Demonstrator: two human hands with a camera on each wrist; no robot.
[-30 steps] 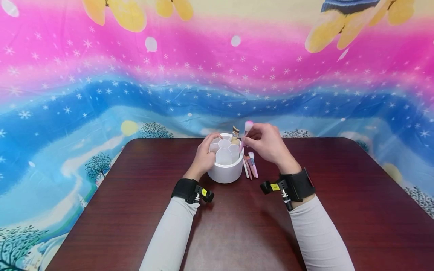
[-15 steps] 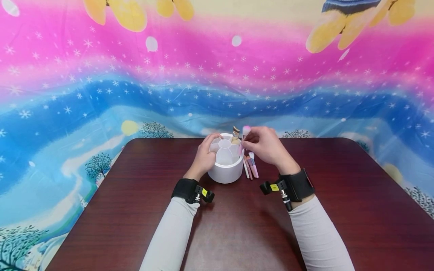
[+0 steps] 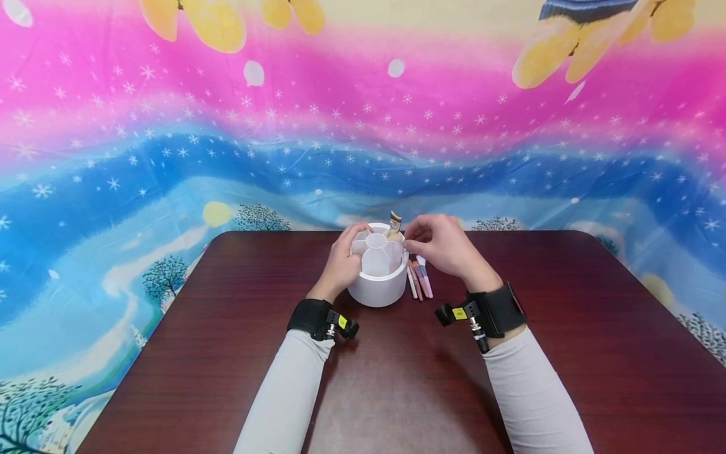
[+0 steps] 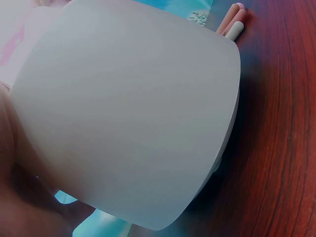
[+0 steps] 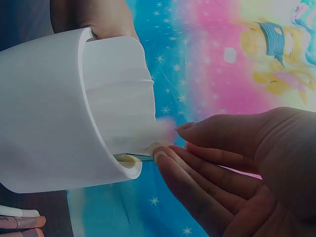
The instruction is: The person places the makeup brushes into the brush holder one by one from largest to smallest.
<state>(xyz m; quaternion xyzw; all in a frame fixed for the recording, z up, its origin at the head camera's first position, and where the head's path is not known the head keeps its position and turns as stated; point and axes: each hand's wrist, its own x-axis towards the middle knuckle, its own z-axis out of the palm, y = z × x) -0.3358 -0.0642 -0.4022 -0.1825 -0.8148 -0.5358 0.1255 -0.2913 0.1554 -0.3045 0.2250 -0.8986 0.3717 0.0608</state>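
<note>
Near the dark wooden table's (image 3: 227, 353) far edge, the left hand (image 3: 340, 261) grips a round white compartmented holder (image 3: 377, 280), steadying it; the right hand (image 3: 445, 243) pinches a pink-tipped brush (image 5: 165, 129) into it.

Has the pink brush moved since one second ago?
Yes. The pink brush went down into the white holder; only its bristle tip shows at the rim, by the right hand.

White round organizer (image 3: 377, 280) stands upright mid-table, pink-tipped brush (image 5: 165, 129) in its right compartment.
</note>
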